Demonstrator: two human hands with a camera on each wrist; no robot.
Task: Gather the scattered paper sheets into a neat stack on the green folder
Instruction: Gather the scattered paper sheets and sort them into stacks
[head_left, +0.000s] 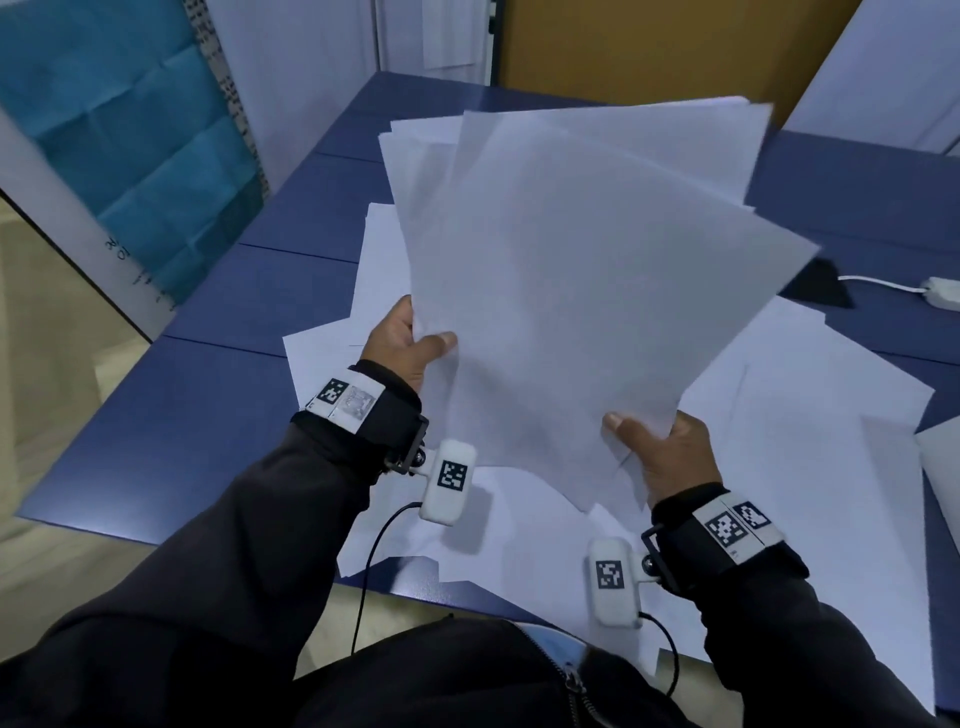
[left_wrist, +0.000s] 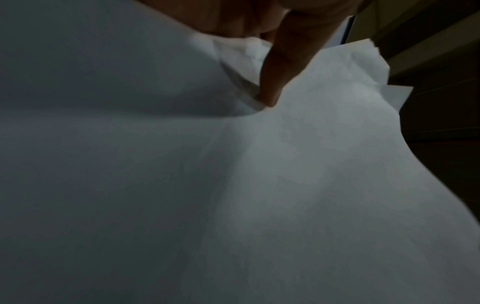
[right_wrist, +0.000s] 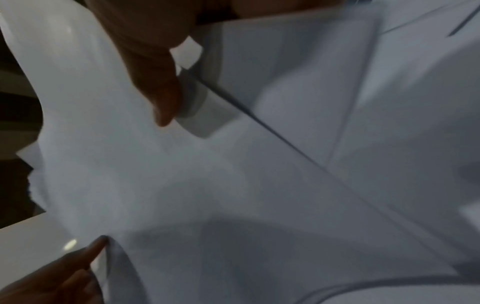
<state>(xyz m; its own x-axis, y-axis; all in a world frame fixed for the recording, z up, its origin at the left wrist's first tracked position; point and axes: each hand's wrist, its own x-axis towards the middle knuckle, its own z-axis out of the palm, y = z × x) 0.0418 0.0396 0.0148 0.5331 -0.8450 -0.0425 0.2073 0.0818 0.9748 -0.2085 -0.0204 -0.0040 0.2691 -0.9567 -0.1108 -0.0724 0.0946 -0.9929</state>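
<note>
A loose, fanned bundle of white paper sheets (head_left: 566, 291) is raised above the blue table. My left hand (head_left: 410, 340) grips its left edge, thumb on top. My right hand (head_left: 660, 447) grips its near right corner, thumb on top. More white sheets (head_left: 810, 415) lie scattered on the table under and around the bundle. In the left wrist view a finger (left_wrist: 275, 82) presses against the paper (left_wrist: 233, 185). The right wrist view shows my thumb (right_wrist: 158, 86) on the sheets (right_wrist: 259, 185), and my other hand (right_wrist: 64, 273) at the lower left. No green folder is visible.
The blue table (head_left: 171, 426) ends at the near left, with floor beyond. A black object (head_left: 823, 286) and a white cable with an adapter (head_left: 940, 288) lie at the right. A teal panel (head_left: 135, 124) stands at the far left and a brown board (head_left: 649, 47) at the back.
</note>
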